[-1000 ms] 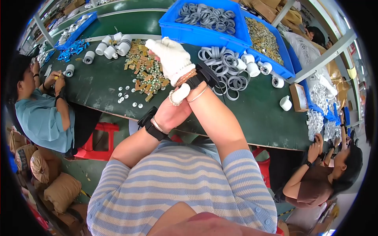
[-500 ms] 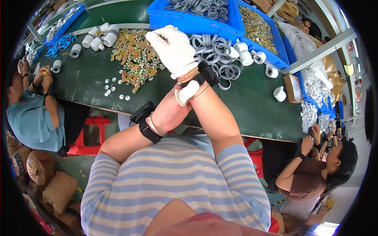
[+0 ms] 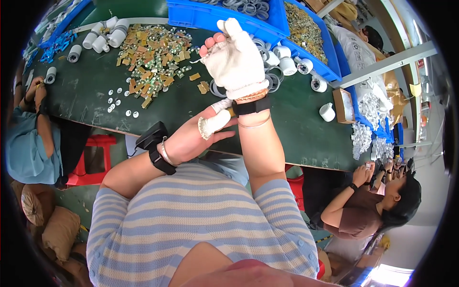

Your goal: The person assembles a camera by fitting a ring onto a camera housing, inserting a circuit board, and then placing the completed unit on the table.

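My right hand [image 3: 235, 62] wears a white knit glove and is raised over the table, bare fingertips curled in on its left side. Nothing shows in it. Around its wrist run a black wrist strap [image 3: 252, 106], a beaded bracelet [image 3: 252, 96] and a thin bangle [image 3: 256, 126]. My left hand [image 3: 189, 138] reaches across, its thumb and forefinger closed at the strap's left edge while the other fingers stretch below the wrist. A white finger cot [image 3: 214, 123] covers the left thumb. A black boxy device [image 3: 152, 136] sits on the left wrist.
Small circuit boards [image 3: 152, 60] lie heaped ahead, with white discs [image 3: 128, 113] nearer. Blue bins [image 3: 210, 16] of grey rings stand behind my right hand. White cylindrical housings [image 3: 287, 66] are at right, by an open carton [image 3: 343, 106]. Co-workers [image 3: 356, 210] sit at both sides.
My right hand has moved right and turned, so the wrist device's box no longer shows, only its strap. My left hand has slid from gripping the wrist to the strap's edge. The view has shifted slightly.
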Action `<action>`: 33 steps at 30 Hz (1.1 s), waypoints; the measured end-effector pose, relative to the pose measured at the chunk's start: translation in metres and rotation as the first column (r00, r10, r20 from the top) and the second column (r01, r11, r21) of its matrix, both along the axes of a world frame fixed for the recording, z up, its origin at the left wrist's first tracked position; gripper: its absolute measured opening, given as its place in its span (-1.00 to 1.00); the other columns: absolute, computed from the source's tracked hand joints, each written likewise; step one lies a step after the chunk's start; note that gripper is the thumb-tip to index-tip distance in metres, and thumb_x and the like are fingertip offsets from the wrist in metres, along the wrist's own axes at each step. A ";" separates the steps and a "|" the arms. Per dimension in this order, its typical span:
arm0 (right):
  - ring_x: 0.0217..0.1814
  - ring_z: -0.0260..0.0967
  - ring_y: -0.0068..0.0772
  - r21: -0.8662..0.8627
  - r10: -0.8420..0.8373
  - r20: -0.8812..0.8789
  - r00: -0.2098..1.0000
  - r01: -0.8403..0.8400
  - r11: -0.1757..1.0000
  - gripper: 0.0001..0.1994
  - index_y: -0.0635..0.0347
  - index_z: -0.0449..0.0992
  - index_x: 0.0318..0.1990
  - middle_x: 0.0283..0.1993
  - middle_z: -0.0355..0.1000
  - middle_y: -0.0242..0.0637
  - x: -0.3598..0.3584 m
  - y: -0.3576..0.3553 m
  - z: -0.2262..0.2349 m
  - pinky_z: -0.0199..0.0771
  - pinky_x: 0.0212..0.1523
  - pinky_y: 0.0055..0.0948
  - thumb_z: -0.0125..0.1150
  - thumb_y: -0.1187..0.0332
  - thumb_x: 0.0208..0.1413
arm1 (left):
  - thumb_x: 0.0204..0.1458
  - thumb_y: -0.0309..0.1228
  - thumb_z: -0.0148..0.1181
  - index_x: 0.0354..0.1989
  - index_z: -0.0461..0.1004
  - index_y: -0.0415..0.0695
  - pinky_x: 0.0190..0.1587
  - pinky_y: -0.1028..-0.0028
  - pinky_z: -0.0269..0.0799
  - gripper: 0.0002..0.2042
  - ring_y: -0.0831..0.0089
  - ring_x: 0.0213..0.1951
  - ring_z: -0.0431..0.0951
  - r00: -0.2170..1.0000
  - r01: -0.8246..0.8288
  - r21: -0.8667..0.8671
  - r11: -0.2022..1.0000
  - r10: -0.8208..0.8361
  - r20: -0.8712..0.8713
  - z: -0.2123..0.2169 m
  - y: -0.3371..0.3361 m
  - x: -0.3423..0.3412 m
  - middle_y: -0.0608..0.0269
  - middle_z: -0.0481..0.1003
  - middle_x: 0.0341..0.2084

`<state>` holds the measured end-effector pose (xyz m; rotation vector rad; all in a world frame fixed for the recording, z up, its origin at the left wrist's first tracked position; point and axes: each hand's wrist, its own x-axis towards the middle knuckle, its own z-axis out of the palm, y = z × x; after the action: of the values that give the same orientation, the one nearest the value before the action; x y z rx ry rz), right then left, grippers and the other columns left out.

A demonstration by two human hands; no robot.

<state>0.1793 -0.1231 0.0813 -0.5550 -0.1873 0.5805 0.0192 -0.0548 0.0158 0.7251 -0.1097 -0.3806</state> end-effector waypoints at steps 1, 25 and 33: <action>-0.29 0.40 -0.35 -0.116 -0.076 0.103 0.992 0.088 0.989 -0.80 0.07 0.62 -0.20 -0.40 0.45 -0.45 0.000 0.002 -0.003 0.42 -0.14 -0.20 0.43 0.17 0.23 | 0.45 -0.14 0.02 0.56 0.06 -0.10 0.47 0.05 0.19 -0.40 0.17 0.50 0.20 1.000 0.002 0.000 1.000 -0.002 -0.001 0.001 0.000 0.001 0.19 0.19 0.50; 0.04 0.49 -0.20 -0.364 0.111 0.801 0.588 0.332 0.870 -0.65 -0.04 0.55 0.16 0.01 0.51 -0.20 0.055 0.016 -0.141 0.50 0.10 -0.23 -0.01 0.05 0.45 | -0.21 -0.65 0.26 -0.21 0.59 -0.18 0.48 0.01 0.28 -0.69 0.12 0.39 0.39 0.038 -0.879 0.297 0.373 -0.566 0.824 0.066 0.047 0.071 0.13 0.61 0.03; 0.02 0.46 -0.22 -0.429 0.777 0.554 0.299 0.902 -0.041 -0.75 -0.01 0.57 -0.21 -0.16 0.51 -0.28 0.003 0.025 -0.019 0.40 0.02 -0.22 0.33 0.07 0.13 | 0.04 -0.62 0.21 -0.14 0.52 -0.21 -0.03 0.02 0.50 -0.80 -0.11 -0.04 0.61 0.496 -0.730 0.586 0.353 -0.317 0.808 0.064 0.045 0.055 -0.13 0.58 -0.21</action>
<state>0.1827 -0.0978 0.0619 -2.7214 -1.0122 -0.1948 0.0738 -0.0094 0.0800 2.0874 -0.7953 0.3918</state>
